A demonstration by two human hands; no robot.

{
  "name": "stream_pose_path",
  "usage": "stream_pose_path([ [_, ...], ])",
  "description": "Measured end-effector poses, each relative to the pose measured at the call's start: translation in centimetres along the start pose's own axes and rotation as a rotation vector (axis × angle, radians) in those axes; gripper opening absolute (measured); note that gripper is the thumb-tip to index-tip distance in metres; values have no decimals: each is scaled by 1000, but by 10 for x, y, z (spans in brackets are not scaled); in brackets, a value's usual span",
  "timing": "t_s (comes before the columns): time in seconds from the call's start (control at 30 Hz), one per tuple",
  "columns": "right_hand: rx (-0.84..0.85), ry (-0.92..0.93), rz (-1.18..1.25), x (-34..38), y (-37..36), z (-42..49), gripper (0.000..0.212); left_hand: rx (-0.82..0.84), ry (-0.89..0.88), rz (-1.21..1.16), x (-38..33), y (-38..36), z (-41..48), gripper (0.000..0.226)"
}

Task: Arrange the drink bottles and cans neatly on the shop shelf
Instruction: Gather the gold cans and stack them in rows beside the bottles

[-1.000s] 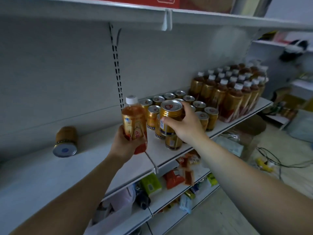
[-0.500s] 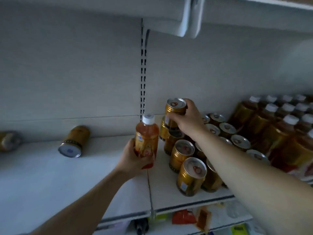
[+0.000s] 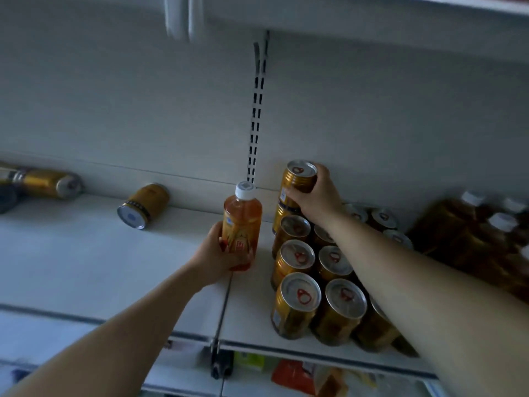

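Left grip (image 3: 213,252) holds bottle (image 3: 242,224); right grip (image 3: 316,196) holds can (image 3: 300,176).

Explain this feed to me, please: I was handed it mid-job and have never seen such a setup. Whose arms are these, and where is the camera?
There is no machine: the two grips are a person's bare hands, filmed by one wide-angle camera worn on the head, looking forward and down. That is the only view, and left and right are the person's own. The left grip holds an upright amber bottle with a white cap. The right grip holds a gold can at the back of the standing cans on the white shelf; whether it rests on the one beneath I cannot tell. Right of them are dark white-capped bottles. To the left a tipped can lies on its side, with more cans lying at the far edge.
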State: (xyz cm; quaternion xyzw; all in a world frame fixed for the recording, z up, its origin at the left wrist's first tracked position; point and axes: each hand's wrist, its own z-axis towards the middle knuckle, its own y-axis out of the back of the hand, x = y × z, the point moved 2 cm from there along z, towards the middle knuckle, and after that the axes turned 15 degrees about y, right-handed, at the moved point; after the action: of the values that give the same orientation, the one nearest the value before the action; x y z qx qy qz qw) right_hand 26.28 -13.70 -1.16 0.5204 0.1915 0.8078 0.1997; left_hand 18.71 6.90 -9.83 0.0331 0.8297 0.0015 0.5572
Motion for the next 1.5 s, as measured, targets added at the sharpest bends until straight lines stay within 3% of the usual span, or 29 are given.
stream_pose_path([
  [0.23,111,-34,-381,11,37,-29,77,-105,-136,116,-30,-1,-24,57],
  [0.4,132,-80,-625,5,82,-68,71,-13,-300,84,-74,-11,-55,58],
  [0.6,186,-128,-929,-6,163,-103,60,87,-349,111,-95,-81,-76,55],
  [0.77,213,-193,-1003,-22,255,-124,62,170,-366,159,-101,-168,-83,45],
  [0.87,232,-229,-981,-35,306,-137,59,160,-358,108,-105,-216,-79,71],
  [0.93,249,-262,-936,-46,331,-143,71,139,-343,44,-107,-246,-77,78],
  [1.07,311,-342,-882,-80,354,-149,98,30,-301,22,-113,-290,-75,59],
  [1.2,350,-370,-796,-97,353,-146,119,43,-284,70,-129,-311,-65,31],
  [1.4,312,-407,-770,-98,353,-149,101,-33,-314,48,-144,-326,-37,32],
  [1.5,306,-415,-771,-100,353,-149,93,-30,-261,19,-153,-331,-20,54],
])
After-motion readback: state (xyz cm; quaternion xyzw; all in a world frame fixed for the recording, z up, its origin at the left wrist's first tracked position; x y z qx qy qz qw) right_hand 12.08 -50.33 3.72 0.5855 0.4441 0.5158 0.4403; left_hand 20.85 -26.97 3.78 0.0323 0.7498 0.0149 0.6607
